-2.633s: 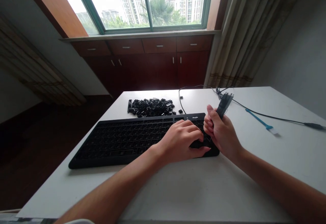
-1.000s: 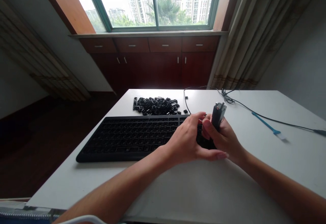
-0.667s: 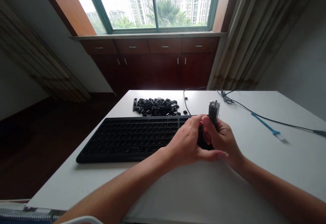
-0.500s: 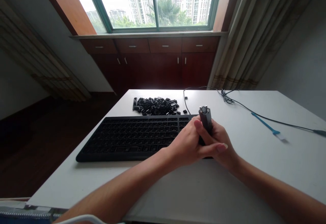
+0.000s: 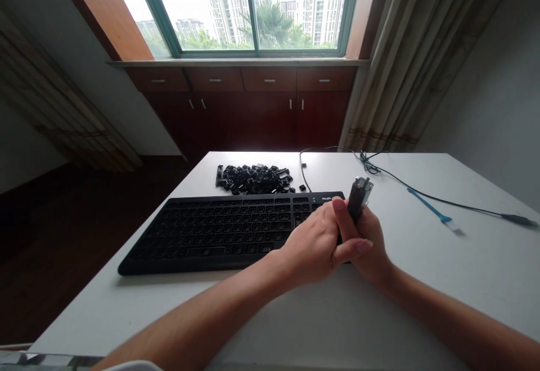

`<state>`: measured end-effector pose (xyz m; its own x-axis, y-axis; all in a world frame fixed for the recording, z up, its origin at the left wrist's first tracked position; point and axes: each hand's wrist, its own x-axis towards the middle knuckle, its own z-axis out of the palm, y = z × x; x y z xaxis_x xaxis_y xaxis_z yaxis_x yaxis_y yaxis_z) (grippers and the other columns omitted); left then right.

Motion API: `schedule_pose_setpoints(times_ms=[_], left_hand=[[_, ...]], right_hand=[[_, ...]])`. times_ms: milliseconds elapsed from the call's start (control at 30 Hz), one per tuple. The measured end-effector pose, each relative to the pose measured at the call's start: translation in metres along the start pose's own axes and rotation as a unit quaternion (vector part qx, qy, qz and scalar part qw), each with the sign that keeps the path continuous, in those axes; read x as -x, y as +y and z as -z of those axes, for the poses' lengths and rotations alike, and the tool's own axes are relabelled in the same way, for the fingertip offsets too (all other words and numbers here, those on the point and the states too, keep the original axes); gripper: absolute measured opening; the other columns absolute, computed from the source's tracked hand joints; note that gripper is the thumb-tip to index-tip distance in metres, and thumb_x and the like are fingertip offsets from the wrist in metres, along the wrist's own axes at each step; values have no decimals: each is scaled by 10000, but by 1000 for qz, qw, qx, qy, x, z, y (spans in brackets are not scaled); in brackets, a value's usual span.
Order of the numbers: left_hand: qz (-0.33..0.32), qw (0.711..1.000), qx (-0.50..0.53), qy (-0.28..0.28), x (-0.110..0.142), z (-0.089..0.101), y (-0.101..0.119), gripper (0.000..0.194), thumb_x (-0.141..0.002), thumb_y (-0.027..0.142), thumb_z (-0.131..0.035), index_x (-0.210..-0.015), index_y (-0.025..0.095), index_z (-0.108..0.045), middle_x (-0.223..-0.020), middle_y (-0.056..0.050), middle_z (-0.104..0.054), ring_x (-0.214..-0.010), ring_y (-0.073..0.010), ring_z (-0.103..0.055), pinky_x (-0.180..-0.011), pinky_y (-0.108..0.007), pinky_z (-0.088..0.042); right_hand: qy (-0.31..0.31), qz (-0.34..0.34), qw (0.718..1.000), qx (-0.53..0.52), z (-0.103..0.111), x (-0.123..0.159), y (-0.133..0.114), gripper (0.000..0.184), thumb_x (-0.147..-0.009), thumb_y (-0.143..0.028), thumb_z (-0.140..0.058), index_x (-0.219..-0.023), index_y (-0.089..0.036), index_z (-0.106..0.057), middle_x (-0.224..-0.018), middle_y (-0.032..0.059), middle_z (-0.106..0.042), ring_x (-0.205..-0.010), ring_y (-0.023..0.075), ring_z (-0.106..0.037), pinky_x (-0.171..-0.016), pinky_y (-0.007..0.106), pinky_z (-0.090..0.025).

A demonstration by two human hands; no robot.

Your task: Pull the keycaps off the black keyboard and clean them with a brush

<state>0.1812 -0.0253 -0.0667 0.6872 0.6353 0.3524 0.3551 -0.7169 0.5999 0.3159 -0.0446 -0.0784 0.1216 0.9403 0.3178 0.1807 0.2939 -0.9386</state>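
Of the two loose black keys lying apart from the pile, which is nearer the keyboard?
The front key, just behind the keyboard; the other key lies farther back.

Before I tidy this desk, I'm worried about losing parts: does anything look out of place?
Yes. The keyboard looks stripped of keycaps, with a keycap heap behind it. To the heap's right, a loose keycap and a farther small black piece lie apart, as if strayed.

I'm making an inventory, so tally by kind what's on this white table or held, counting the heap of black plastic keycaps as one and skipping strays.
Long black keyboard: 1
Heap of black keycaps: 1
Thin black cable: 1
Slim blue-handled brush with pale tip: 1
Dark grey tool in the right hand: 1
Total: 5
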Motion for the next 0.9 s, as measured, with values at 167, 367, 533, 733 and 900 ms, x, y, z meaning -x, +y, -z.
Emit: schedule_pose_setpoints(times_ms=[167, 367, 533, 733, 900], left_hand=[[15, 1000, -8, -6, 0, 0, 1, 650, -990, 607, -483, -1437, 140, -420, -1360, -176, -581, -1283, -324, -543, -1113, -492, -452], [4, 1000, 4, -2, 0, -2, -1, 698, -962, 655, -498, -1444, 158, -410, -1320, -160, -586, -1260, -319, -548, -1104, -486, -459], [30, 999, 39, 9, -1, 1, 1, 682, -951, 660, -520, -1413, 166, -435, -1253, -135, -597, -1173, -291, -580, -1044, -463, -505], [56, 995, 77, 18, 1, 6, -3, 743, -811, 660, -720, -1327, 176, -494, -1280, -150, -592, -1136, -288, -610, -984, -443, -547], [27, 999, -25, 38, 4, 3, -8, 677, -813, 535, -774, -1319, 155, -533, -1349, -151, -595, -1267, -318, -549, -1092, -474, -477]], right_hand=[[2, 1, 1000, -5, 2, 2, 2, 388, -968, -517, -572, -744, -214, -477, -670, -18, -471, -629, 143, -420, -536, 272, -375], [22, 25, 999, -10, 3, 2, -3, 406, -962, -520, -587, -719, -217, -471, -624, -30, -445, -568, 128, -391, -496, 271, -344], [43, 45, 998, 1, 0, -9, -10, 461, -963, -542, -579, -672, -219, -425, -591, -41, -405, -537, 116, -373, -492, 282, -321], [67, -10, 987, -146, 4, -24, -6, 526, -961, -569, -570, -608, -217, -401, -541, -46, -379, -483, 102, -372, -481, 285, -327], [97, -63, 960, -254, 13, -36, -6, 529, -912, -534, -670, -590, -207, -408, -537, -63, -325, -461, 82, -302, -438, 265, -275]])
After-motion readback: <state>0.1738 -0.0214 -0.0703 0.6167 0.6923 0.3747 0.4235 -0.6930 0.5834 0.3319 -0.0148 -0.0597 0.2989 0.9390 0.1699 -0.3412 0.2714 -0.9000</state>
